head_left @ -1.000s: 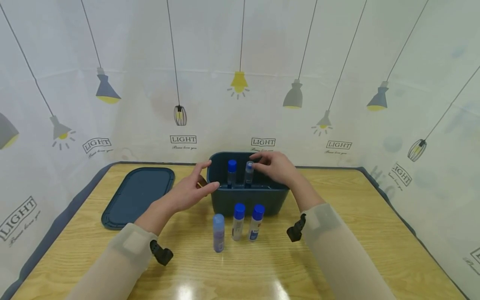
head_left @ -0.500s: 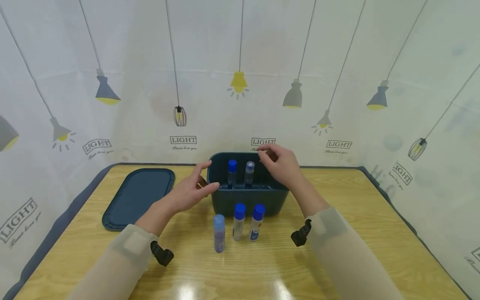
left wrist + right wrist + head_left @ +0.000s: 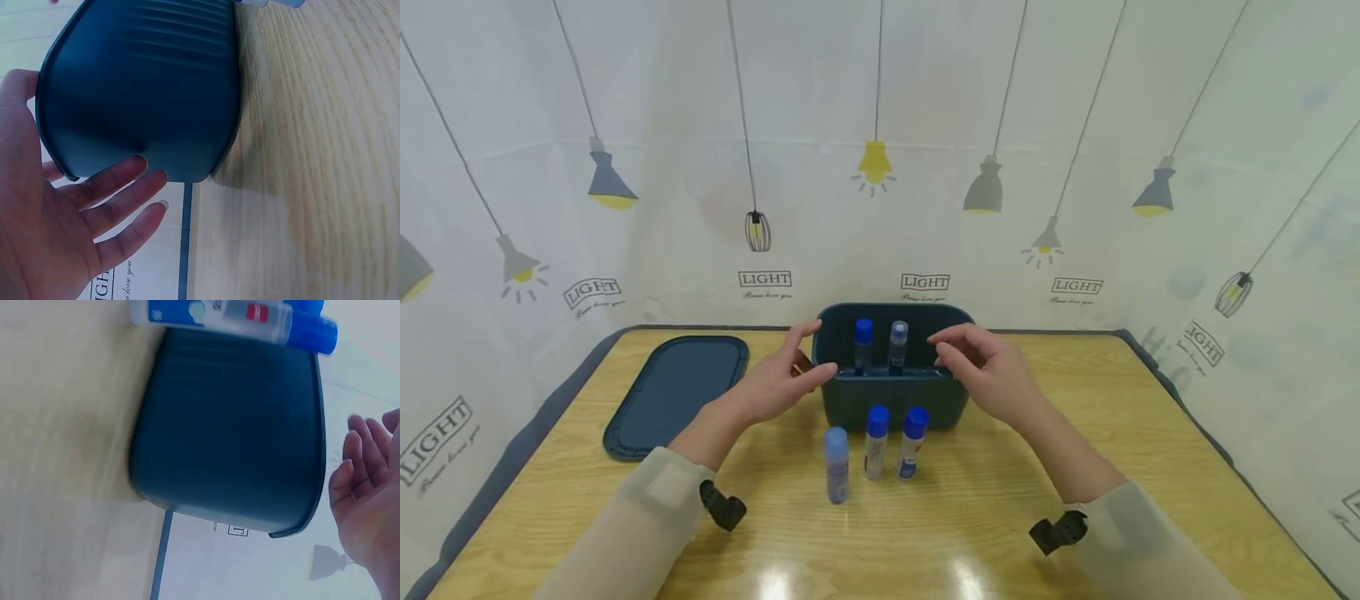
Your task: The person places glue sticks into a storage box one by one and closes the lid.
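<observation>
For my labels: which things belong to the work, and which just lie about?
Likely in the job:
box
left hand, touching the box
right hand, holding nothing
two tubes inside
three tubes in front

Likely just lying about:
lid or tray, on the table

- To my eye this is a screened-off tabletop work booth; whether a home, an office or a studio lies beyond it, I can't tell.
- Pale printed cloth (image 3: 820,100) walls in the back and both sides, patterned with hanging lamps (image 3: 876,162) and framed "LIGHT" lettering (image 3: 764,279).
- A wood-grain table (image 3: 992,533) fills the floor of it, bright reflections (image 3: 775,582) shining near its front edge.
- Small black cameras (image 3: 722,506) worn at the sleeve cuffs (image 3: 673,483) give it the air of a filming setup.
</observation>
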Action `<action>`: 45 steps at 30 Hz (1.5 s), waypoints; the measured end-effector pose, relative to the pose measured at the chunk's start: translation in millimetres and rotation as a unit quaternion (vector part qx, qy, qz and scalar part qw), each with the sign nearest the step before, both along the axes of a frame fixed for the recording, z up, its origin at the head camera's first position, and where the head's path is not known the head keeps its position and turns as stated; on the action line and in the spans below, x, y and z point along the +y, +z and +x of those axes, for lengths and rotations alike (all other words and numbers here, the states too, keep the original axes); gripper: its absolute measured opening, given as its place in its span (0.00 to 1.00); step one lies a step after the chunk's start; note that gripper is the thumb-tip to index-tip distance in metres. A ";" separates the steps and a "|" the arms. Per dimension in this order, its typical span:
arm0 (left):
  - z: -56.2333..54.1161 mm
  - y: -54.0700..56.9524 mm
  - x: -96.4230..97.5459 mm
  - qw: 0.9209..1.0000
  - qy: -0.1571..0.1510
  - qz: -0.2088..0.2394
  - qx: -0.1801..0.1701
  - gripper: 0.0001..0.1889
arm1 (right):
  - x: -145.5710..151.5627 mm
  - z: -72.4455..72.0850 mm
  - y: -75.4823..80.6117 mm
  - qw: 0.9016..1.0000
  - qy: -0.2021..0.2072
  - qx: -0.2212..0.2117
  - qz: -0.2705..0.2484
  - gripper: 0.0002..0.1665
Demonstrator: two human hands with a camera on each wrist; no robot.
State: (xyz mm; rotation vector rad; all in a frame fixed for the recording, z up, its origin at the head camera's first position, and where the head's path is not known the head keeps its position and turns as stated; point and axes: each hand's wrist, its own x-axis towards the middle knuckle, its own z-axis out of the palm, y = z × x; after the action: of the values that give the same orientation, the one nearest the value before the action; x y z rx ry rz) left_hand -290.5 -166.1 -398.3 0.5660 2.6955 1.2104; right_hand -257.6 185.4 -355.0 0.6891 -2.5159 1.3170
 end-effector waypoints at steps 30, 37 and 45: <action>4.1 1.3 4.2 0.999 0.020 -0.021 0.017 0.45 | 2.0 39.8 -31.1 0.985 0.091 -0.141 0.044 0.19; 7.8 2.1 4.8 0.999 0.023 -0.024 0.026 0.45 | 0.2 38.9 -34.1 0.986 0.090 -0.132 0.053 0.18; 7.3 0.6 5.7 0.999 0.022 -0.013 0.021 0.45 | -0.9 39.3 -32.8 0.984 0.090 -0.141 0.060 0.15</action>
State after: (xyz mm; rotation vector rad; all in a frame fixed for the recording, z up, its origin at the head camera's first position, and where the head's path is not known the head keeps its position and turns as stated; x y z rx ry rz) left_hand -283.2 -160.4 -397.7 0.5380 2.7676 1.1864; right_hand -218.3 184.6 -387.9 0.8260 -2.8356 1.4190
